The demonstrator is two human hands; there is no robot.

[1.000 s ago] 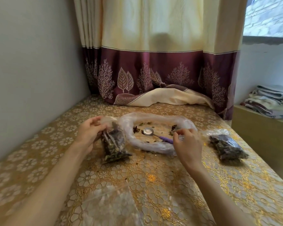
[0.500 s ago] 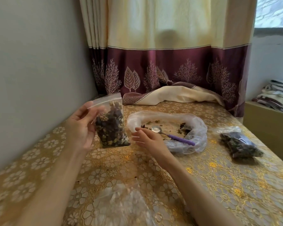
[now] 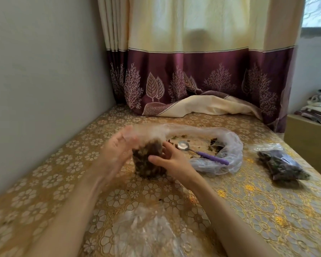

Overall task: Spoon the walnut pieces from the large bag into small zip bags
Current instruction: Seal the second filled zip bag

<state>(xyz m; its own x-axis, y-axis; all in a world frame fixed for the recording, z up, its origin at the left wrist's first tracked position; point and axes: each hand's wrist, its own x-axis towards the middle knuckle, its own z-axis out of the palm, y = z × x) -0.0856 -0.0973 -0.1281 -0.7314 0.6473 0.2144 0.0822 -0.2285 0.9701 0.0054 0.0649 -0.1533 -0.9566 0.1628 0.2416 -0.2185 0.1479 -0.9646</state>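
Observation:
A small zip bag [image 3: 148, 162] packed with dark walnut pieces stands on the patterned table, held between both hands. My left hand [image 3: 119, 151], blurred by motion, holds its clear upper part from the left. My right hand [image 3: 171, 161] grips its right side, thumb across the front and fingers behind. The large clear bag [image 3: 228, 143] lies open just to the right with a few walnut scraps inside. A spoon [image 3: 202, 153] with a purple handle rests in it, touched by neither hand. A second filled small bag [image 3: 282, 165] lies at the far right.
Empty clear zip bags [image 3: 148, 230] lie near the front edge between my forearms. A grey wall [image 3: 44, 80] runs along the left. A curtain [image 3: 193, 80] hangs at the back, its hem on the table. A low cabinet [image 3: 308, 138] with folded cloth stands on the right.
My right hand left the spoon in the large bag and moved left onto the small bag. My left hand lifted that bag, then brought it down to the table in front of the large bag.

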